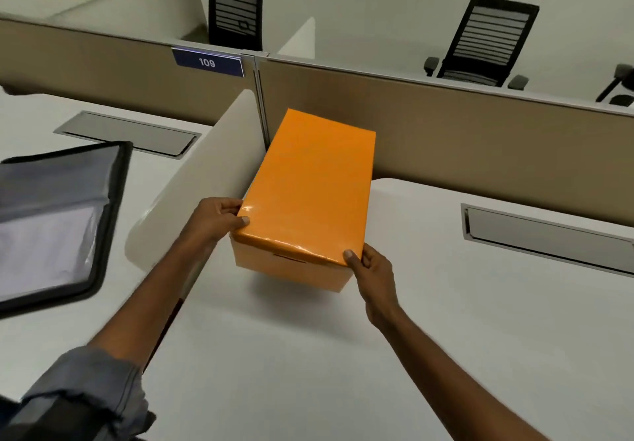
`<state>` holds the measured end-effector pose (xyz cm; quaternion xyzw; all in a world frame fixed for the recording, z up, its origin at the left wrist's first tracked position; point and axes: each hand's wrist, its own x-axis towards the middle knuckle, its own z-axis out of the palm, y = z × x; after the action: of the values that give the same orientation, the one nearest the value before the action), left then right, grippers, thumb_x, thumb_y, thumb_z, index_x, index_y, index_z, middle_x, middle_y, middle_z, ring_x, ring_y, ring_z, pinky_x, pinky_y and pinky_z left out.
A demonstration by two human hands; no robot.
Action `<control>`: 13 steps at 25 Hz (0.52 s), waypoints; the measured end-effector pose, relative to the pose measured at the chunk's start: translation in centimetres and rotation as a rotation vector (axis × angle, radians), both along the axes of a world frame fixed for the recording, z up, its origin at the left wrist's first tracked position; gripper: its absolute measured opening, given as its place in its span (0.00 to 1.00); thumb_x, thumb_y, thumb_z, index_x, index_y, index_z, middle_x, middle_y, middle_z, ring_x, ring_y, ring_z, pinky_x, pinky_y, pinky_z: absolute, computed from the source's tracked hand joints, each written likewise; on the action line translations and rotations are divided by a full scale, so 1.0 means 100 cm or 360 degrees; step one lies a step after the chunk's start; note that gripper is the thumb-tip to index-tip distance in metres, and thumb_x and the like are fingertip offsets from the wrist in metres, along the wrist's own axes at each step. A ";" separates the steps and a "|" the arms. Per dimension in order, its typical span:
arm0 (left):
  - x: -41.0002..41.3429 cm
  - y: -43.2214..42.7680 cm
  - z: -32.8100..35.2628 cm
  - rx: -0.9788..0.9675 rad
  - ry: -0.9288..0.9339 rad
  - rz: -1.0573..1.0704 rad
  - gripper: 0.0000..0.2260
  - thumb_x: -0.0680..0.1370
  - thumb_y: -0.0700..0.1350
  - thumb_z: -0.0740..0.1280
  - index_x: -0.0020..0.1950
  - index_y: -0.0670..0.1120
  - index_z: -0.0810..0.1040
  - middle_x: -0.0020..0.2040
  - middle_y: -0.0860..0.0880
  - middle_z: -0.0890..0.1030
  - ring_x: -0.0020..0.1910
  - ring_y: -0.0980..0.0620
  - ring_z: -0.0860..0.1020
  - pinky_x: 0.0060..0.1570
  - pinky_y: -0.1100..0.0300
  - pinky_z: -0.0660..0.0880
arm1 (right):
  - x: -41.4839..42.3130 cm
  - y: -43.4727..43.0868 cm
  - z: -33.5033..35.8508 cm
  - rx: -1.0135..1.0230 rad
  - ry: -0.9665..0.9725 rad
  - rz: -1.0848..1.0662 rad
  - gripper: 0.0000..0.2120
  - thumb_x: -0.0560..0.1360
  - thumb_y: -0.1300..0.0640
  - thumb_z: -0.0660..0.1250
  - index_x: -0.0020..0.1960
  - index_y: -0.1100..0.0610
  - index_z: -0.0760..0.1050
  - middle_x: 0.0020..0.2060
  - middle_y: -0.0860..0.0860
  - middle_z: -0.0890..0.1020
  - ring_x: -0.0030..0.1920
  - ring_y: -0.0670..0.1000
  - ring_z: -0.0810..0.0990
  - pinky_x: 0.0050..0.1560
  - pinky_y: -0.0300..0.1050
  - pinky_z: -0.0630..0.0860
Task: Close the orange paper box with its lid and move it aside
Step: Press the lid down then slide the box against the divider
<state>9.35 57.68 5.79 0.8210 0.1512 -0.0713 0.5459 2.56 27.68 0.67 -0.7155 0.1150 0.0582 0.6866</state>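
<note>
While the left hand [219,221] is pinching the near left corner of the lid [308,186], thumb on top, the right hand [372,274] is pinching its near right corner the same way. One orange paper box [291,270], glossy and oblong, is sitting closed at centre frame on the white bench [446,320], its left side just beside a white divider [192,186]. Open bench is lying to the right and toward the lower frame. Two black chairs [487,40] are standing beyond the tan partition [446,124].

The orange paper box [291,267], its glossy lid [308,186] on, sits lengthwise beside the white divider [202,173].
</note>
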 end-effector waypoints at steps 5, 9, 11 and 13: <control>0.037 0.040 -0.034 0.0139 0.0046 0.0055 0.18 0.76 0.31 0.68 0.66 0.37 0.78 0.60 0.37 0.83 0.55 0.41 0.82 0.56 0.50 0.78 | 0.042 0.056 -0.026 -0.0134 0.0029 0.0029 0.08 0.81 0.52 0.66 0.60 0.46 0.76 0.54 0.48 0.85 0.58 0.53 0.83 0.62 0.54 0.80; 0.039 0.039 -0.063 0.0782 -0.0356 -0.0150 0.14 0.79 0.35 0.66 0.64 0.36 0.78 0.66 0.35 0.78 0.68 0.37 0.75 0.65 0.46 0.73 | 0.068 0.086 -0.040 -0.0423 -0.0053 0.0094 0.15 0.83 0.52 0.63 0.69 0.54 0.73 0.59 0.52 0.83 0.62 0.57 0.81 0.60 0.49 0.79; 0.036 0.018 -0.076 0.0868 -0.0616 -0.0341 0.20 0.82 0.40 0.65 0.73 0.37 0.72 0.76 0.39 0.69 0.78 0.41 0.64 0.75 0.45 0.64 | 0.074 0.100 -0.049 -0.0742 -0.0076 0.0169 0.27 0.85 0.48 0.57 0.80 0.57 0.59 0.78 0.56 0.66 0.79 0.58 0.64 0.76 0.50 0.67; 0.035 -0.002 -0.092 0.1058 -0.0679 -0.0479 0.22 0.84 0.48 0.60 0.76 0.39 0.69 0.78 0.42 0.66 0.80 0.43 0.59 0.77 0.42 0.59 | 0.079 0.112 -0.056 -0.1282 -0.0303 0.0270 0.32 0.85 0.45 0.51 0.83 0.55 0.44 0.83 0.52 0.44 0.83 0.52 0.42 0.82 0.49 0.45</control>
<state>12.84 57.50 -3.42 0.9617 -0.0721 0.0739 0.2539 10.50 38.90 -4.94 -0.9358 0.0053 -0.0013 0.3525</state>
